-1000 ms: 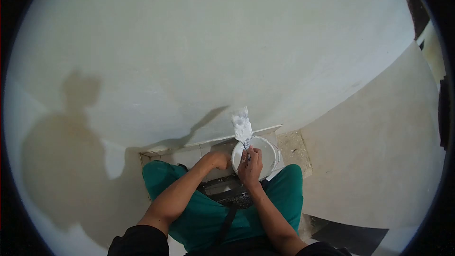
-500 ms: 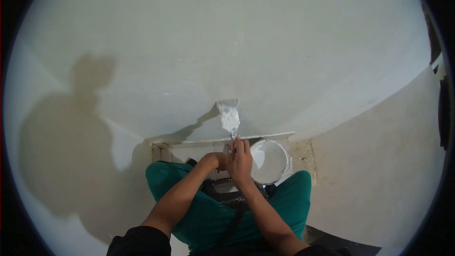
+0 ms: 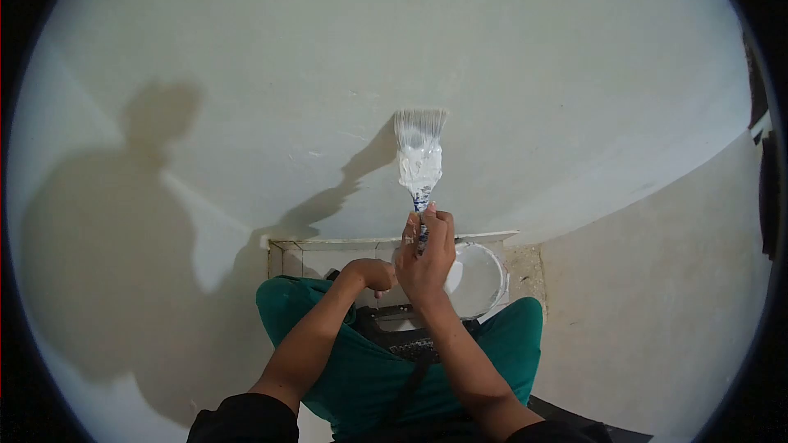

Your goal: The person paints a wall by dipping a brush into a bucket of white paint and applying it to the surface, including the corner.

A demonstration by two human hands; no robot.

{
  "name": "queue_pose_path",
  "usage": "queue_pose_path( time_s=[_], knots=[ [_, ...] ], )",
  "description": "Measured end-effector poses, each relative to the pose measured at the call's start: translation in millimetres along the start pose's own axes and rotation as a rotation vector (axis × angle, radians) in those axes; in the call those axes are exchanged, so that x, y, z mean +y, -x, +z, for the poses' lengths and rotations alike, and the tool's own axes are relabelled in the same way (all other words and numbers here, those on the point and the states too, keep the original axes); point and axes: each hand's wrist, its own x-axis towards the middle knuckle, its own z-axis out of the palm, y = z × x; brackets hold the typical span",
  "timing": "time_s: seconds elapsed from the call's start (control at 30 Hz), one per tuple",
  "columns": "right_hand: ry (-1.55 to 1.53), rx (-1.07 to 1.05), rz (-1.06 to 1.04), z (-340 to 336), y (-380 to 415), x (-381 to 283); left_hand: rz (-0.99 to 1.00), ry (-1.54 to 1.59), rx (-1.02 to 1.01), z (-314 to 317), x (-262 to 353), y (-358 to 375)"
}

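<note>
My right hand (image 3: 427, 258) is closed around the handle of a paintbrush (image 3: 420, 164). The brush points up toward the pale wall, its bristles and ferrule thickly coated in white paint. Behind and to the right of that hand stands a round bucket (image 3: 480, 279) of whitish paint, partly covered by the hand and wrist. My left hand (image 3: 376, 276) is curled low beside the right wrist, in front of the tiled ledge. Its fingers are partly hidden, and whatever they may hold cannot be made out.
The pale wall (image 3: 328, 57) curves across the view, with shadows on its left side. A narrow tiled ledge (image 3: 316, 262) runs at the wall's foot, above my green-clad knees (image 3: 513, 336). A black strap and dark gear lie between the legs. Dark items hang at the far right.
My right hand has raised the paintbrush up and slightly to the right, higher against the wall. The left hand stays nearly in place, and the gap between the hands has widened a little.
</note>
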Motion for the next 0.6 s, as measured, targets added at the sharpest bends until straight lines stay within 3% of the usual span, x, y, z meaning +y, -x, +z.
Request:
queue_pose_path(
  time_s=[0.13, 0.3, 0.53, 0.6],
  knots=[
    [0.083, -0.133, 0.101, 25.5, 45.1, 43.1, -0.092, -0.027, 0.003, -16.0, 19.4, 34.3],
    [0.228, -0.325, 0.246, 34.6, 108.7, 79.6, -0.158, -0.131, -0.084, -9.0, 0.1, 19.5],
    [-0.006, -0.139, -0.050, 6.5, 99.7, 39.7, -0.219, -0.216, -0.052, -7.2, -6.7, 25.4],
    [-0.064, -0.051, -0.167, 1.2, 58.4, 4.2, -0.039, -0.151, -0.007, -1.0, -24.2, 21.7]
  ],
)
